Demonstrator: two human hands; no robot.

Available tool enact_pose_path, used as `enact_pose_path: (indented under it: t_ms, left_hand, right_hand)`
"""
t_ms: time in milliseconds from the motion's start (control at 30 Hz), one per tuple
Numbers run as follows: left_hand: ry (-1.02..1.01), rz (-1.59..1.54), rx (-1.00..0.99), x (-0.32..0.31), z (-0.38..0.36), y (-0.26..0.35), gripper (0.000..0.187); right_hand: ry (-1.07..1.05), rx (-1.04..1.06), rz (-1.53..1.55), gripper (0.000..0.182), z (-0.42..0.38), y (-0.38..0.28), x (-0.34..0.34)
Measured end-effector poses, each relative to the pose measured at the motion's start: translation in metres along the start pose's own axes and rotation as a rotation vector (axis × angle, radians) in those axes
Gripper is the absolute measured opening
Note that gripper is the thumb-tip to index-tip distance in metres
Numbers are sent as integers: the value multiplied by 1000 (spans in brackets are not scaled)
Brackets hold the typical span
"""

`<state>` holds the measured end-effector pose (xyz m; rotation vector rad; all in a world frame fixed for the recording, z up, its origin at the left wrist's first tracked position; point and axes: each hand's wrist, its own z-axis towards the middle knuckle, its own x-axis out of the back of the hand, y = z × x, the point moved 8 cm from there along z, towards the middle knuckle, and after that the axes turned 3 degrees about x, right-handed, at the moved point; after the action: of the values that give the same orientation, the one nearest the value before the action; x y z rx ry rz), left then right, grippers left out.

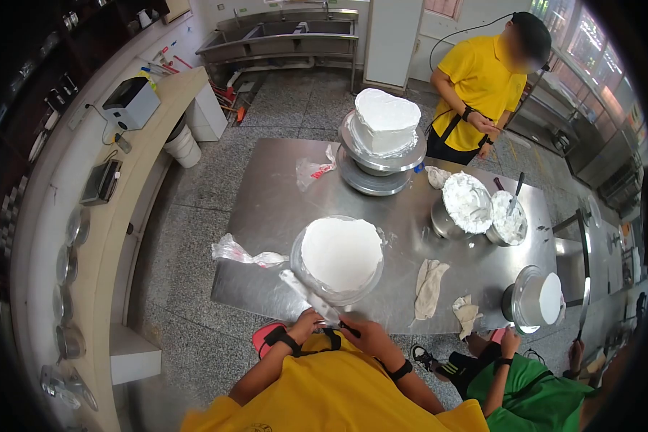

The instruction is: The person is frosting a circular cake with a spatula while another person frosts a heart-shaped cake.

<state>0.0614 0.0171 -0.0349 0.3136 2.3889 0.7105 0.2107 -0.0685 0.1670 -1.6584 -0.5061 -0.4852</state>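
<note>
Near the table's front edge, my right hand (365, 337) is closed around the dark handle of a spatula (311, 297). Its long blade, smeared with white cream, points up and left beside the near cake. My left hand (306, 324) is just left of the spatula, close to the blade; its fingers are partly bent, and whether they hold anything is too small to tell. In front of both hands, a white-creamed cake (341, 253) sits on a round turntable (331, 293) whose rim shows cream.
A tall creamed cake (387, 122) stands on a stacked turntable behind. Cream bowls (450, 225) and cloths (430, 289) lie to the right, a plastic bag (243, 252) to the left. One person (477, 86) stands across the table; another in green (533, 396) is at right, beside another cake (550, 298).
</note>
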Motion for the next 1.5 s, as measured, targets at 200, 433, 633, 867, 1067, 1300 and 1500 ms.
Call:
enact_pose_path:
  t_ms: [200, 433, 633, 867, 1067, 1300, 1500]
  left_hand:
    - [70, -100, -97, 31, 12, 20, 35]
    - [189, -128, -106, 47, -18, 50, 44]
    - [186, -149, -155, 55, -23, 58, 45]
    - [212, -183, -136, 53, -14, 64, 45]
    - [182, -107, -145, 48, -3, 60, 32]
    - [164, -94, -132, 46, 1, 48, 20]
    - [148, -86, -116, 47, 0, 40, 20]
  right_hand:
    - [313, 72, 136, 36, -1, 19, 34]
    - [399, -126, -22, 37, -1, 52, 85]
    - [355, 109, -39, 38, -6, 33, 65]
    - [31, 128, -42, 38, -17, -3, 14]
    - [358, 13, 57, 37, -4, 26, 54]
    - [407, -2, -96, 38, -3, 51, 78]
    - [319, 84, -54, 37, -14, 29, 51]
